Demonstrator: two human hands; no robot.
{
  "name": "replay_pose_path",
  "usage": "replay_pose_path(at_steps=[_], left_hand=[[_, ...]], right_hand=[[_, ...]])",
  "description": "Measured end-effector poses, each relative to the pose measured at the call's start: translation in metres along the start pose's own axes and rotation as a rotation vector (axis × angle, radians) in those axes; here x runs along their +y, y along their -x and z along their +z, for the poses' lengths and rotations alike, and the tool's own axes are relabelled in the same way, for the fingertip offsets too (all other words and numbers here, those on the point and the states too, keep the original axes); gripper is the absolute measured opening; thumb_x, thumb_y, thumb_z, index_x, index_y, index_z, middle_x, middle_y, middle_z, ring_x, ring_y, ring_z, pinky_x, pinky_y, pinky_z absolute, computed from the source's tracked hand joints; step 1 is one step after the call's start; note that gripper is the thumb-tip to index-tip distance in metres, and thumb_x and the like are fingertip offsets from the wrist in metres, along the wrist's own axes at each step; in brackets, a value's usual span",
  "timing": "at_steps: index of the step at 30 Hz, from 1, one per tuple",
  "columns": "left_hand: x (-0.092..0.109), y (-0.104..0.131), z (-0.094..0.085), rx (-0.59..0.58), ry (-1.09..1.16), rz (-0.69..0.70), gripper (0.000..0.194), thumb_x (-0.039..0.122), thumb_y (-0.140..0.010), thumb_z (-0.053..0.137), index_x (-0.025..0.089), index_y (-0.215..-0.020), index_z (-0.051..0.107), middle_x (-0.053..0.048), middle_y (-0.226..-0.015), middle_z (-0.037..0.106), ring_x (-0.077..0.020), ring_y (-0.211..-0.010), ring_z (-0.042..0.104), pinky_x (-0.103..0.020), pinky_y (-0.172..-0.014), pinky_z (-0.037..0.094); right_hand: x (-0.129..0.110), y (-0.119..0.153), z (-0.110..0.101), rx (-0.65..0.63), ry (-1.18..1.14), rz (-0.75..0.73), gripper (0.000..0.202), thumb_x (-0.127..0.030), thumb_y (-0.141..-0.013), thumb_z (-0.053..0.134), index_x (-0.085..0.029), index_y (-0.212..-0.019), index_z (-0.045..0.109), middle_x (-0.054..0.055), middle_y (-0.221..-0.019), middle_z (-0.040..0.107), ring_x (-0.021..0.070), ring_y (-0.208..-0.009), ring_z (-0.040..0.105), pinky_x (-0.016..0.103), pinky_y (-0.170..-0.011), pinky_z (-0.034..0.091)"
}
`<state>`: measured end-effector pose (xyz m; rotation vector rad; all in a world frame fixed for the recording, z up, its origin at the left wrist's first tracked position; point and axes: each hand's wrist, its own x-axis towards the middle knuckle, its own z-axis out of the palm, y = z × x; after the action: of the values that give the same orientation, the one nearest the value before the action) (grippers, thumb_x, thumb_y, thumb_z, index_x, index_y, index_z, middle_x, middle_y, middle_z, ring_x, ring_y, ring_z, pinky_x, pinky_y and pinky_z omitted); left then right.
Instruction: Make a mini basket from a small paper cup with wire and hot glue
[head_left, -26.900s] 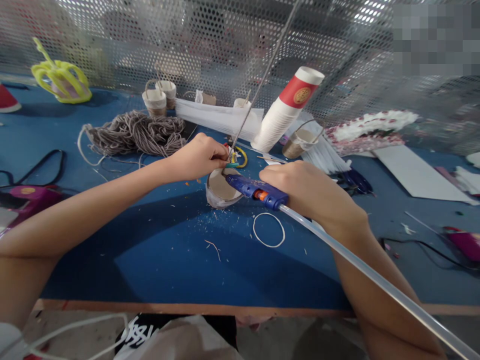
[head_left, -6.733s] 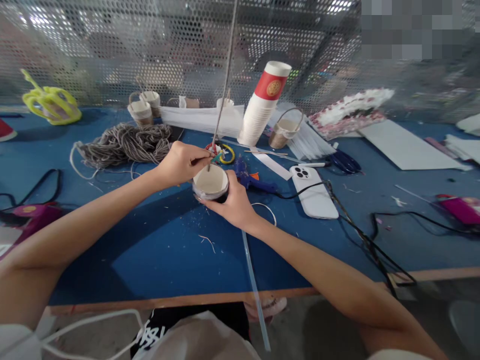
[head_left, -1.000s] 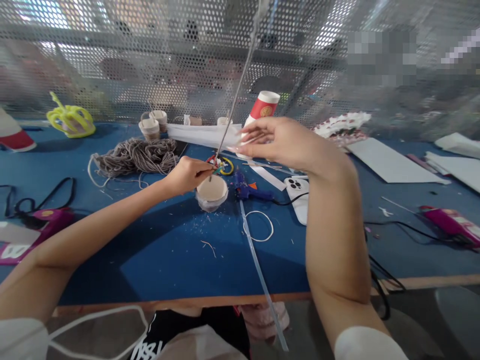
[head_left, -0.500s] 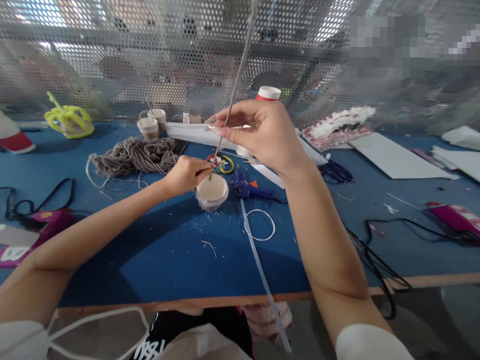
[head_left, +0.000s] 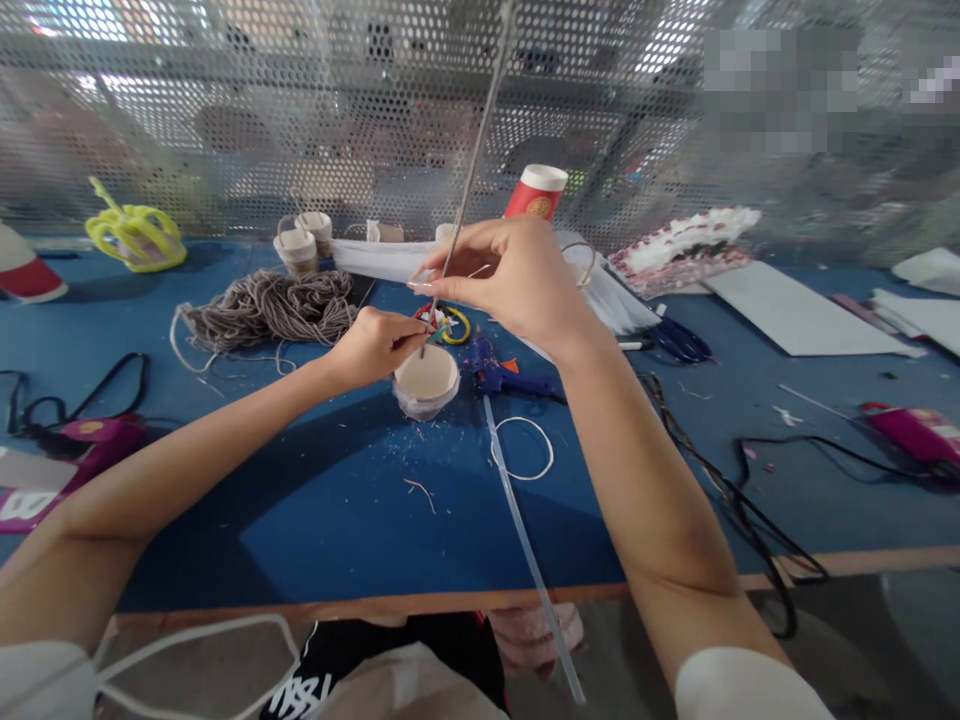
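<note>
A thin grey cord [head_left: 480,140] runs down at a slant from the top of the view. My right hand [head_left: 514,275] pinches it between thumb and fingertips. Lower down, my left hand [head_left: 379,345] is closed on the cord just above a small pale paper cup [head_left: 426,378], and a bit of teal shows at its fingertips. What that teal piece is, I cannot make out. The cord's lower end reaches the cup's rim. Clear film or tape seems wrapped around the cup's outside. Behind the left fingertips lie a yellow ring [head_left: 457,325] and a red one.
Right of the cup lies a blue glue gun [head_left: 491,372] with a long glue stick [head_left: 529,540] passing the table edge. A grey yarn heap [head_left: 274,312] sits left. Red cup [head_left: 536,192], white sheet [head_left: 806,310], purple tool [head_left: 911,432] and black cables [head_left: 750,525] lie around.
My right hand has lowered slightly along the cord, uncovering more of the red cup behind it. My left hand stays nearly in place by the small cup.
</note>
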<state>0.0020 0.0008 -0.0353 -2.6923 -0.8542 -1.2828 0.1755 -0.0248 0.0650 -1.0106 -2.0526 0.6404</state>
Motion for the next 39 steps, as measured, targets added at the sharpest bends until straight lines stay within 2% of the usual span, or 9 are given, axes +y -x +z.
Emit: replay_pose_path(at_steps=[5,9,14,22,30,35,39], left_hand=[[0.001,0.000,0.000,-0.012,0.044,-0.028,0.026,0.024,-0.086,0.050,0.014,-0.071,0.069,-0.006,-0.061,0.070,-0.0088,-0.051,0.061,-0.018,-0.047,0.045],[0.002,0.000,0.000,0.003,0.019,-0.008,0.026,0.023,-0.085,0.050,0.013,-0.069,0.069,-0.005,-0.061,0.070,-0.0079,-0.049,0.060,-0.017,-0.046,0.044],[0.002,0.000,0.000,0.009,0.002,0.009,0.025,0.022,-0.084,0.051,0.014,-0.069,0.070,-0.005,-0.063,0.071,-0.0079,-0.049,0.060,-0.018,-0.047,0.045],[0.003,-0.001,-0.002,0.007,0.004,0.007,0.025,0.021,-0.083,0.051,0.013,-0.069,0.070,-0.006,-0.062,0.071,-0.0076,-0.048,0.059,-0.018,-0.046,0.042],[0.005,-0.002,-0.003,0.027,0.014,0.045,0.027,0.020,-0.083,0.051,0.013,-0.063,0.068,-0.004,-0.058,0.070,-0.0065,-0.047,0.059,-0.016,-0.046,0.041],[0.004,-0.002,-0.004,0.010,-0.003,0.062,0.027,0.020,-0.084,0.051,0.012,-0.063,0.068,-0.004,-0.059,0.070,-0.0074,-0.049,0.061,-0.016,-0.047,0.042],[0.003,-0.002,-0.005,-0.043,0.005,0.019,0.028,0.020,-0.084,0.050,0.012,-0.066,0.068,-0.007,-0.064,0.071,-0.0084,-0.052,0.062,-0.018,-0.049,0.043]], right_hand=[[0.000,0.001,-0.004,0.019,0.037,-0.014,0.019,-0.038,-0.063,0.077,-0.023,-0.068,0.067,0.005,-0.077,0.070,0.0256,-0.082,0.066,0.046,-0.080,0.055],[-0.001,0.002,-0.003,-0.006,0.097,-0.025,0.018,-0.036,-0.062,0.078,-0.022,-0.065,0.067,0.005,-0.072,0.070,0.0227,-0.070,0.065,0.043,-0.074,0.055],[-0.002,0.002,-0.003,0.021,0.180,-0.065,0.019,-0.037,-0.062,0.078,-0.022,-0.062,0.067,0.003,-0.065,0.068,0.0195,-0.062,0.063,0.040,-0.070,0.054],[-0.005,0.005,-0.001,0.021,0.195,-0.038,0.020,-0.039,-0.063,0.075,-0.022,-0.062,0.066,0.004,-0.066,0.067,0.0228,-0.072,0.064,0.040,-0.075,0.052],[-0.006,0.004,-0.001,0.005,0.235,-0.093,0.020,-0.039,-0.065,0.074,-0.022,-0.058,0.065,0.004,-0.068,0.068,0.0205,-0.067,0.062,0.036,-0.067,0.051],[-0.006,0.003,-0.001,-0.015,0.266,-0.104,0.013,-0.029,-0.066,0.074,-0.021,-0.060,0.066,0.004,-0.070,0.069,0.0196,-0.066,0.063,0.033,-0.061,0.050],[-0.010,0.002,-0.003,-0.030,0.314,-0.082,0.007,-0.022,-0.067,0.072,-0.021,-0.062,0.067,0.005,-0.072,0.070,0.0205,-0.069,0.064,0.032,-0.061,0.048]])
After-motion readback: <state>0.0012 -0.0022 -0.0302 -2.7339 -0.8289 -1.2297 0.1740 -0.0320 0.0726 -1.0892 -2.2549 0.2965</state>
